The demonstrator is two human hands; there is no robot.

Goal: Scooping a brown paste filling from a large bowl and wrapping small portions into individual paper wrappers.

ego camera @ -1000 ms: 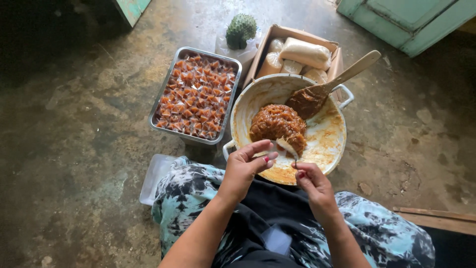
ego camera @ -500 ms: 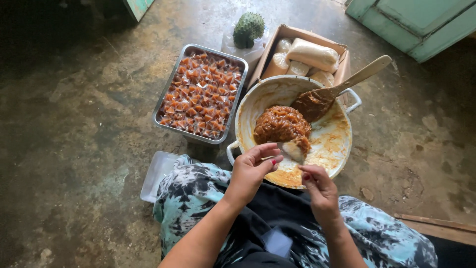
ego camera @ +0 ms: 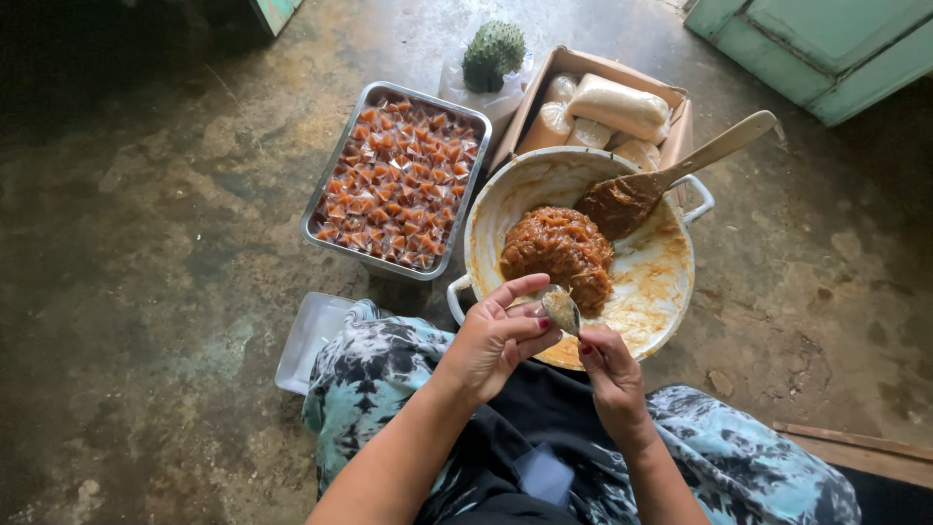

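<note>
Our left hand (ego camera: 496, 340) pinches a small spoon (ego camera: 561, 309) over the pan (ego camera: 671, 282) rim. Our right hand (ego camera: 607, 365) fingers curl at the handle, grip unclear; brown paste (ego camera: 559, 248) sits just beyond

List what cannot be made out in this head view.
- What the left hand pinches beside the spoon: hidden by its fingers.
- Spoon handle: covered by the right hand.
- Clear lid: partly under the knee.
- Box contents: bags overlap.
</note>
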